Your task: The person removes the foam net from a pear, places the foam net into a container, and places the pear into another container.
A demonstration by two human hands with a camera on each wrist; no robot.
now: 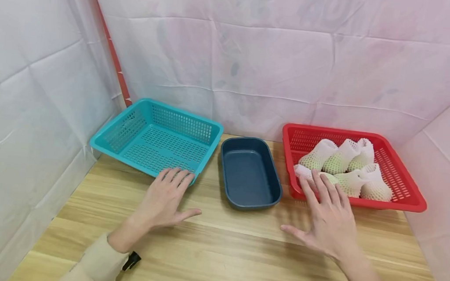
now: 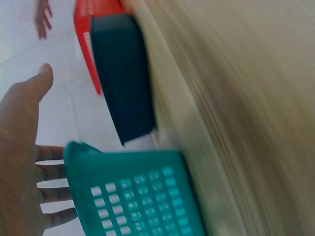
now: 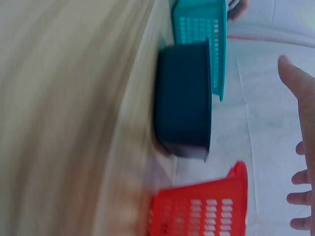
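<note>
My left hand [image 1: 163, 202] has its fingers extended at the near right corner of the turquoise basket [image 1: 155, 170], thumb spread to the right. In the left wrist view the fingertips overlap the rim of that basket. My right hand [image 1: 331, 224] hovers at the near left side of the red basket [image 1: 402, 206], fingers spread and nothing held. Its fingertips overlap the nearest of several pale green fruits [image 1: 350, 182] in white foam nets, which lie inside. Between the two baskets sits a dark blue rectangular tub [image 1: 250, 177] with a bare bottom.
All three containers stand on a wood-grain table [image 1: 216, 254]. Behind them hangs a pale patterned cloth [image 1: 254, 72], with white cloth [image 1: 26, 98] along the left side as well. A red strip [image 1: 113, 52] runs down the back left corner.
</note>
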